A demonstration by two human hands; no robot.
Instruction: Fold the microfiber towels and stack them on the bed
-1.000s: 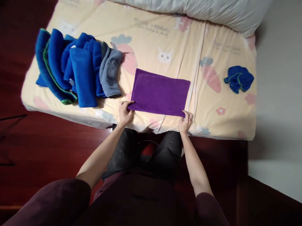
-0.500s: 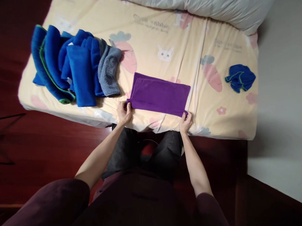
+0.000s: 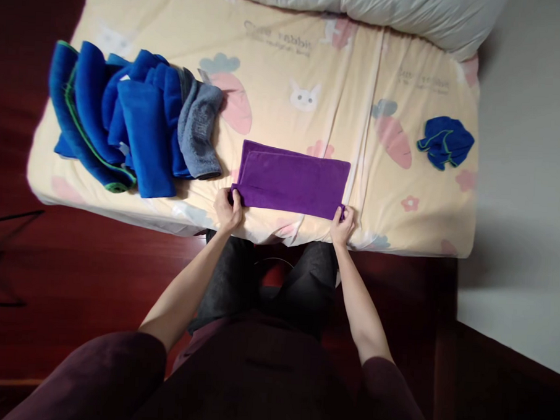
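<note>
A folded purple towel (image 3: 293, 181) lies flat near the front edge of the bed, its near edge turned over in a narrow strip. My left hand (image 3: 228, 209) pinches the near left corner, thumb on top. At the near right corner my right hand (image 3: 342, 225) grips the cloth between thumb and fingers. To the left of the towel lies a heap of rolled blue cloths (image 3: 146, 139), one of them with green edging. A grey rolled cloth (image 3: 200, 132) rests at the right side of that heap.
A crumpled blue cloth (image 3: 446, 143) with green trim lies on the right of the patterned bed sheet (image 3: 286, 68). A pale quilt (image 3: 390, 17) is bunched along the far edge. On the floor at left are dark tripod legs (image 3: 10, 217). A wall (image 3: 527, 183) stands at right.
The towel's far edge has come slightly nearer, and the strip turned over at its near edge looks wider. Both hands still hold the near corners.
</note>
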